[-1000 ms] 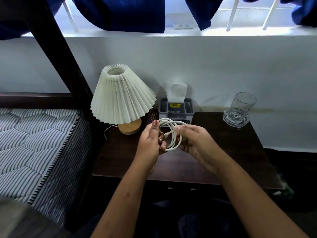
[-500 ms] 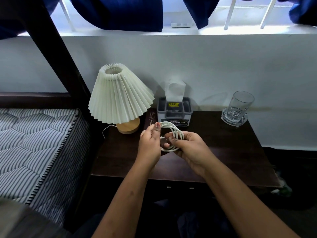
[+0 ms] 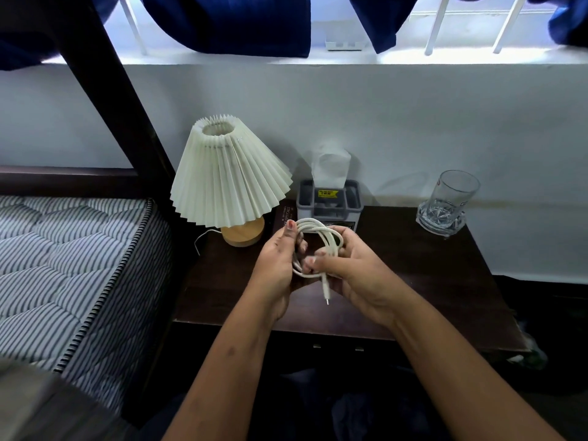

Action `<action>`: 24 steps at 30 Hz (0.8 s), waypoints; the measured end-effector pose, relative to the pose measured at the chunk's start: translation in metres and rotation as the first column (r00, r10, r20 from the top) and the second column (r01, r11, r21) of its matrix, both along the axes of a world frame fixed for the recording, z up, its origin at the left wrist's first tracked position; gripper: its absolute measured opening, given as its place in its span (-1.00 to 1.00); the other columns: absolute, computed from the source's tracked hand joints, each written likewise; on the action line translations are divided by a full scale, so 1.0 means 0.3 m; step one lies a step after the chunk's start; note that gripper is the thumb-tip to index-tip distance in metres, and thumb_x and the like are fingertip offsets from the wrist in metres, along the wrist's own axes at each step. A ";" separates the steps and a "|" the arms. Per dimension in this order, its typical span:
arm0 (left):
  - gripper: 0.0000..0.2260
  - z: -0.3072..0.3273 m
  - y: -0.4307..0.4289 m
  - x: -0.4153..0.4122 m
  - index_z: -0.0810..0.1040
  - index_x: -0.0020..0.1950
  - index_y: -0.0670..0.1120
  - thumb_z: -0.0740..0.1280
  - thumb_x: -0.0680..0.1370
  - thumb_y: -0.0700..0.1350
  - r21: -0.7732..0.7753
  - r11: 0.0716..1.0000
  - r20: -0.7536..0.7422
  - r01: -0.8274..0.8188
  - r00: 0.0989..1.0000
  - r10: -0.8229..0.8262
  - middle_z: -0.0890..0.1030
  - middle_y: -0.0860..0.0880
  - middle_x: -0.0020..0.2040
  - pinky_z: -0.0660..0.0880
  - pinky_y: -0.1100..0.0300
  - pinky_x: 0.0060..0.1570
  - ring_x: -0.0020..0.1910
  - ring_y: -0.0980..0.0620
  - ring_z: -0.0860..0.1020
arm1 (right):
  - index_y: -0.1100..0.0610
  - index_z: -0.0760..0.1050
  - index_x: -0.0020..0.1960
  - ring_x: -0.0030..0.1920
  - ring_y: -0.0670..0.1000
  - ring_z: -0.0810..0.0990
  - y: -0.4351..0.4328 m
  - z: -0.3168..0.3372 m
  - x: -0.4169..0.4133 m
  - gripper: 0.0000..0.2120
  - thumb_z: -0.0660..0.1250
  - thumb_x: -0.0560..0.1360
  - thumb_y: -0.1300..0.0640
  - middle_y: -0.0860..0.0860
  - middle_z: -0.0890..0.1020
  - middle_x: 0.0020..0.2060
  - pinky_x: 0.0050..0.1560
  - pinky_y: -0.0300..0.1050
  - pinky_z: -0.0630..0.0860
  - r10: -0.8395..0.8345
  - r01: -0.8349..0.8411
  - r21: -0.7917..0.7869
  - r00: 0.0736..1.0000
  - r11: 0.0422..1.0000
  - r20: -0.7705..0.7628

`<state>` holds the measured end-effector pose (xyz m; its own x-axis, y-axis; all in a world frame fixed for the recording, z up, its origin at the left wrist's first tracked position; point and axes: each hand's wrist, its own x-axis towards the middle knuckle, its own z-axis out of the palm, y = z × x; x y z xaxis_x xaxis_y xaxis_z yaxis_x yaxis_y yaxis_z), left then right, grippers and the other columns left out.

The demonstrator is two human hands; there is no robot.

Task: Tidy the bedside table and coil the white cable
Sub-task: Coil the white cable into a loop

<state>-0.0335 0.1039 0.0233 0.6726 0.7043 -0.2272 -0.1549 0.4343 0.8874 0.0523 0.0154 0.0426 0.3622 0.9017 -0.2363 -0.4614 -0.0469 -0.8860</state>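
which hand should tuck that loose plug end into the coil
Right. The right hand already has its fingers by the dangling plug end of the white cable, while the left hand grips the loops and is probably best kept steadying them.

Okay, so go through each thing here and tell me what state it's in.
white cable: coiled in loops, plug end dangling free
left hand: closed on the coil
right hand: closed on the coil
lamp: upright, looks unlit
glass: upright, looks empty
tissue box: tissue sticking up
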 end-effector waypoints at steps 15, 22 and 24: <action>-0.72 -0.020 0.016 0.035 0.33 -0.25 -0.10 0.07 0.64 -0.07 -0.124 0.928 0.069 -0.353 0.929 0.363 0.30 0.07 -0.56 0.35 0.36 -0.52 -0.65 0.22 0.25 | 0.21 0.31 0.28 -0.50 -0.11 0.42 -0.013 0.006 -0.013 -0.62 0.27 0.50 0.33 0.13 0.63 -0.14 -0.49 -0.31 0.37 0.216 -0.100 -0.258 0.853 0.961 0.475; -0.75 -0.004 0.048 0.012 0.34 -0.22 -0.07 0.07 0.64 -0.06 -0.052 0.866 0.078 -0.497 0.863 0.500 0.23 0.02 -0.41 0.22 0.40 -0.65 -0.65 0.23 0.25 | 0.03 0.23 0.37 -0.53 -0.17 0.47 -0.024 0.003 -0.073 -0.49 0.27 0.50 0.31 0.03 0.66 -0.13 -0.49 -0.34 0.37 0.207 -0.156 -0.159 0.897 0.975 0.390; -0.75 -0.003 0.032 0.024 0.33 -0.23 -0.07 0.08 0.63 -0.07 0.004 0.878 0.075 -0.479 0.875 0.478 0.24 0.01 -0.41 0.25 0.40 -0.67 -0.64 0.23 0.26 | -0.02 0.28 0.33 -0.45 -0.21 0.49 -0.022 -0.010 -0.058 -0.41 0.45 0.38 0.17 -0.05 0.62 -0.26 -0.37 -0.35 0.40 0.028 0.068 -0.133 0.788 0.989 0.615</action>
<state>-0.0264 0.1135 0.0225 0.2655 0.9484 -0.1734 -0.4001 0.2720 0.8752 0.0349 0.0089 0.0397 0.4917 0.8670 -0.0808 0.1748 -0.1892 -0.9662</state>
